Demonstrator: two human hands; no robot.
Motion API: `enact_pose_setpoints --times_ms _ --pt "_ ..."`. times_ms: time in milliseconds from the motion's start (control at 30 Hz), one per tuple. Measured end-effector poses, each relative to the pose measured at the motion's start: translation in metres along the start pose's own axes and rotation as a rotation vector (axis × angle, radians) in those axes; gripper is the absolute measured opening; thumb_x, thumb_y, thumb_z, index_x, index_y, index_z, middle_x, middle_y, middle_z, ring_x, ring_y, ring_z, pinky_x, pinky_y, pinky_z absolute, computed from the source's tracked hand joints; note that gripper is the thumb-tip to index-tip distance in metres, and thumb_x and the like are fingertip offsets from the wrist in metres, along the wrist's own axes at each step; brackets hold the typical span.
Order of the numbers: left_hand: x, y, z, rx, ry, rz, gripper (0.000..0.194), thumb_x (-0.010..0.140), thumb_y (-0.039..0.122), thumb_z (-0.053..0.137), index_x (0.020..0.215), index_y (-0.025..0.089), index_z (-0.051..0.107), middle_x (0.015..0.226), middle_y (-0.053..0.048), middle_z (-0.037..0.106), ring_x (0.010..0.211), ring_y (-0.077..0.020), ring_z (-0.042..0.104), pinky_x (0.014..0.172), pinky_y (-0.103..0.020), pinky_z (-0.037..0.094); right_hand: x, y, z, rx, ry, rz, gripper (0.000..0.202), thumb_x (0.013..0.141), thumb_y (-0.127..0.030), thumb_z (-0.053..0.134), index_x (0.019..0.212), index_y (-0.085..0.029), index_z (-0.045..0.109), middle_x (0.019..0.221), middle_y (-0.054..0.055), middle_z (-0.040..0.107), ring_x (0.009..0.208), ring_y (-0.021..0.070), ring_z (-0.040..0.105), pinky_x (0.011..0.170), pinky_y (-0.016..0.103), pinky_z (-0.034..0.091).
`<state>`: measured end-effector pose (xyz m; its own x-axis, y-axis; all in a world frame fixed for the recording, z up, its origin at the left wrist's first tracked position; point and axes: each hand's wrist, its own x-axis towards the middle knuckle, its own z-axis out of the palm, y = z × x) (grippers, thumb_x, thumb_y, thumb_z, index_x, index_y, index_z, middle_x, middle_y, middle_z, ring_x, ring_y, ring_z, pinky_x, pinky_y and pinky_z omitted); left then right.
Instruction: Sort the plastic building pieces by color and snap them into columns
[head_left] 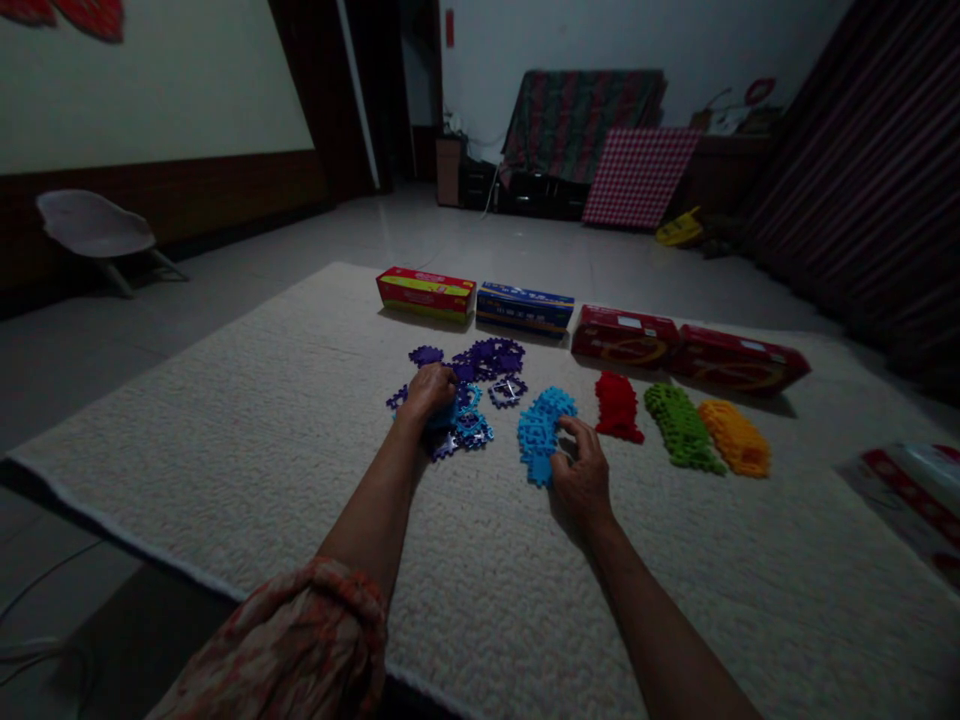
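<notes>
Reaching forward | left hand — palm-down among purple pieces, grip unclear | right hand — curved, unclenched, against blue stack

Right hand at light-blue pieces

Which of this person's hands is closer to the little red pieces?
The right. The right hand is at the light-blue stack, just left of the red pieces; the left hand is much farther left, by the purple pieces.
</notes>
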<state>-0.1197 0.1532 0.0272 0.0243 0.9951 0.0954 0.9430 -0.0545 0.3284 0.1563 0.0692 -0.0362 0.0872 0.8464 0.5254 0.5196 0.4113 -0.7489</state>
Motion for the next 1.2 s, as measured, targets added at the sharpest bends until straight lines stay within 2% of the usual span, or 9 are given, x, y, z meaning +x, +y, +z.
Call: enact_pose_setpoints --times_ms 167,267,400,533,733,800,900,1033,1200 --pt "0.000 -0.005 -0.001 0.043 0.104 -0.163 0.029 0.083 0.016 0.057 0.102 0.017 0.079 0.108 -0.015 0.075 0.109 -0.0291 0.067 0.097 -0.036 0.051 -0.001 -0.001 0.001 0.003 0.004 0.005 0.052 0.070 -0.008 0.049 0.119 -0.019 0.062 0.127 0.014 0.062 0.119 0.0280 0.059 0.101 0.050 0.053" --pt "0.003 0.000 0.002 0.044 0.175 -0.073 0.030 0.085 0.017 0.056 0.107 0.016 0.077 0.114 -0.015 0.073 0.116 -0.0285 0.063 0.103 -0.038 0.048 -0.001 0.002 0.002 0.008 0.014 -0.007 0.053 0.070 -0.008 0.049 0.119 -0.020 0.063 0.126 0.014 0.062 0.119 0.0280 0.060 0.100 0.050 0.053" --pt "0.003 0.014 0.014 0.042 0.110 0.140 0.037 0.084 0.014 0.058 0.115 0.020 0.075 0.129 -0.012 0.065 0.128 -0.0288 0.052 0.109 -0.041 0.044 -0.001 0.001 0.001 0.015 0.007 -0.005 0.052 0.070 -0.008 0.049 0.118 -0.020 0.063 0.127 0.014 0.062 0.119 0.0275 0.060 0.097 0.047 0.055" --pt "-0.001 0.022 0.025 0.117 0.020 0.086 0.039 0.087 0.018 0.054 0.121 0.026 0.073 0.138 -0.012 0.058 0.134 -0.0351 0.042 0.104 -0.048 0.046 -0.001 -0.002 0.000 0.021 0.012 0.004 0.051 0.070 -0.008 0.049 0.118 -0.020 0.063 0.126 0.013 0.063 0.119 0.0271 0.060 0.097 0.046 0.055" --pt "-0.001 0.027 0.025 0.115 0.004 0.076 0.032 0.085 0.013 0.053 0.103 0.022 0.077 0.123 -0.013 0.063 0.127 -0.0323 0.046 0.104 -0.046 0.045 0.001 -0.004 -0.001 -0.023 0.016 -0.019 0.051 0.069 -0.008 0.048 0.117 -0.019 0.062 0.125 0.014 0.063 0.120 0.0270 0.060 0.100 0.046 0.053" --pt "0.001 0.027 0.021 0.072 0.042 0.112 0.030 0.084 0.011 0.054 0.102 0.020 0.076 0.120 -0.013 0.065 0.124 -0.0304 0.049 0.105 -0.044 0.044 0.001 -0.004 -0.001 -0.028 0.021 -0.017 0.051 0.069 -0.008 0.048 0.117 -0.018 0.062 0.124 0.014 0.064 0.120 0.0271 0.060 0.099 0.046 0.053" --pt "0.005 0.029 0.012 -0.010 0.176 0.139 0.029 0.084 0.012 0.054 0.104 0.019 0.073 0.118 -0.012 0.066 0.121 -0.0270 0.053 0.107 -0.040 0.043 0.001 -0.005 -0.001 -0.018 0.026 0.004 0.052 0.069 -0.009 0.048 0.118 -0.017 0.062 0.125 0.015 0.064 0.119 0.0270 0.060 0.095 0.044 0.055" --pt "0.003 0.052 0.009 -0.116 0.280 0.151 0.024 0.086 0.015 0.057 0.105 0.018 0.072 0.111 -0.011 0.069 0.111 -0.0243 0.061 0.105 -0.037 0.044 0.000 -0.007 -0.001 0.002 0.057 0.035 0.052 0.070 -0.010 0.049 0.119 -0.018 0.063 0.126 0.014 0.064 0.118 0.0272 0.060 0.094 0.043 0.054" --pt "-0.015 0.101 0.031 -0.118 0.113 0.304 0.023 0.088 0.024 0.064 0.109 0.023 0.074 0.105 -0.007 0.071 0.104 -0.0226 0.064 0.095 -0.034 0.051 0.002 -0.007 -0.002 0.036 0.122 0.034 0.049 0.073 -0.015 0.051 0.120 -0.019 0.062 0.126 0.013 0.064 0.120 0.0268 0.059 0.095 0.043 0.052"
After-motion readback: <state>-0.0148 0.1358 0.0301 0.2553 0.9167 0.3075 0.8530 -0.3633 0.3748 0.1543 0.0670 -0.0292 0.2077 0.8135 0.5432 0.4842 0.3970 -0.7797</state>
